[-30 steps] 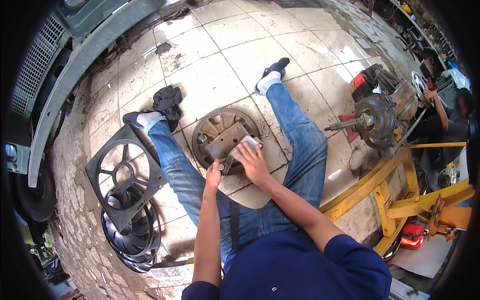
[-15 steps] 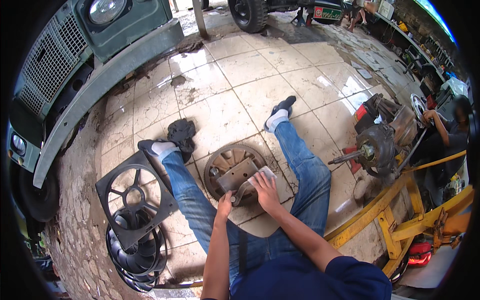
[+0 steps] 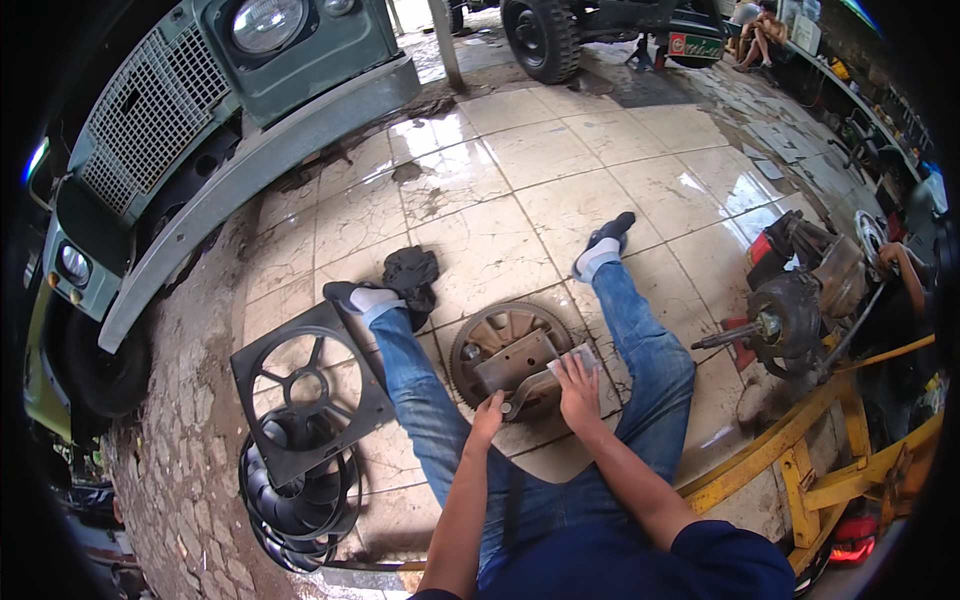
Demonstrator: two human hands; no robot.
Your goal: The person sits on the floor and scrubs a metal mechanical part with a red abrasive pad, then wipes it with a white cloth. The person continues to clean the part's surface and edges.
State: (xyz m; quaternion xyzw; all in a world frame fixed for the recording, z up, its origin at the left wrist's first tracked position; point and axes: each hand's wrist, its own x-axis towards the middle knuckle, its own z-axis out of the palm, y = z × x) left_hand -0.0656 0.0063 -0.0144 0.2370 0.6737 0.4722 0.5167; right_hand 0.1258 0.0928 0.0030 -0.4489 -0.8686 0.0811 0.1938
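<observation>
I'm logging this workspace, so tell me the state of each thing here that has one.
Left hand: closed at the bracket's edge.
Right hand: fingers extended on the sheet.
Bracket: over the gear.
Gear: flat on the tiles.
Cloth: crumpled.
Shroud: partly over the fan.
Fan: partly covered.
Headlight: can't tell if lit.

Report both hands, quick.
Left hand: closed at the bar's near end.
Right hand: open, fingers laid flat on the pale piece.
</observation>
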